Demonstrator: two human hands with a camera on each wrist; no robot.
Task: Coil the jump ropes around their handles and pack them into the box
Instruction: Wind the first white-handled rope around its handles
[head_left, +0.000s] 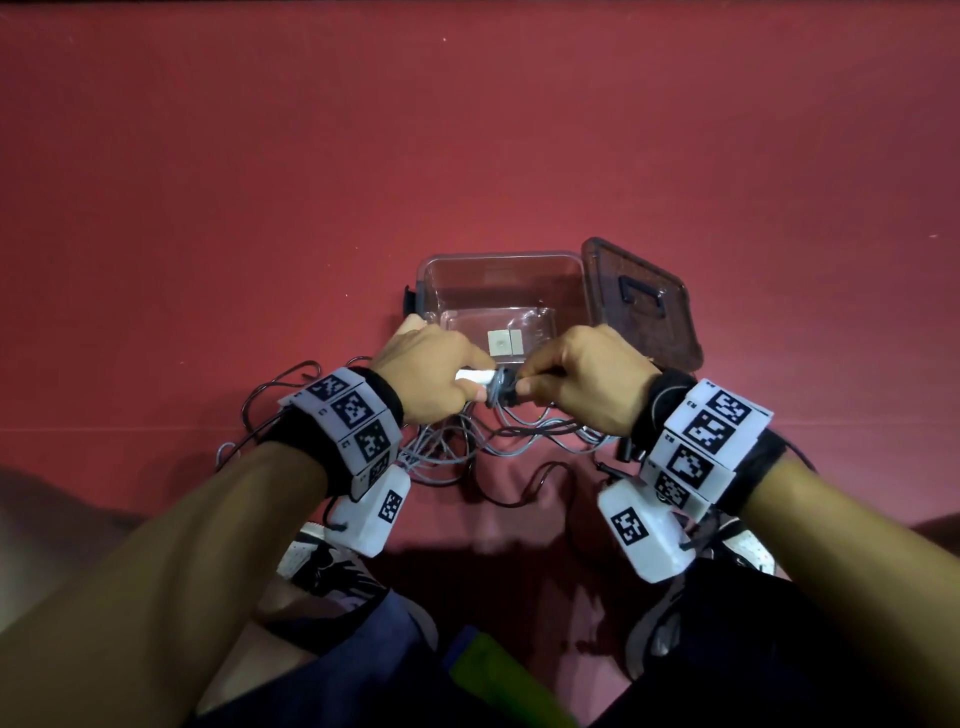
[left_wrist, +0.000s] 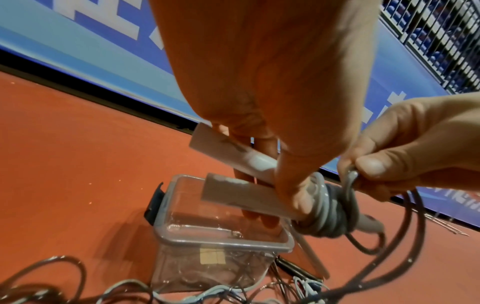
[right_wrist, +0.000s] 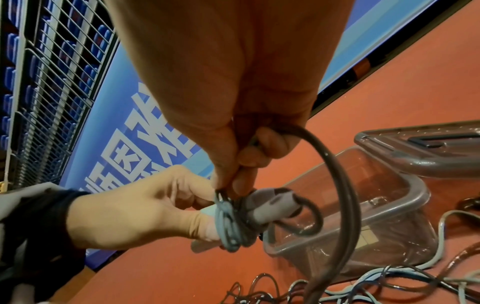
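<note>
My left hand (head_left: 467, 384) grips a pair of white jump-rope handles (left_wrist: 233, 152) side by side, thumb pressed near their ends. Grey rope is wound in a few turns (left_wrist: 330, 209) round the handles' necks. My right hand (head_left: 524, 379) pinches the grey rope (right_wrist: 335, 185) right at the coil (right_wrist: 231, 222), and a loose loop hangs from the fingers. Both hands hover just in front of the clear plastic box (head_left: 574, 270), which stands open with only a small tag on its bottom. More rope (head_left: 493, 441) lies tangled on the floor below my wrists.
The box lid (head_left: 644, 306), dark and see-through with a black handle, leans against the box's right side. A black latch (head_left: 410, 301) sticks out on the box's left. Red floor spreads all round; my shoes (head_left: 311, 561) are close below. A blue banner wall (left_wrist: 78, 30) stands beyond.
</note>
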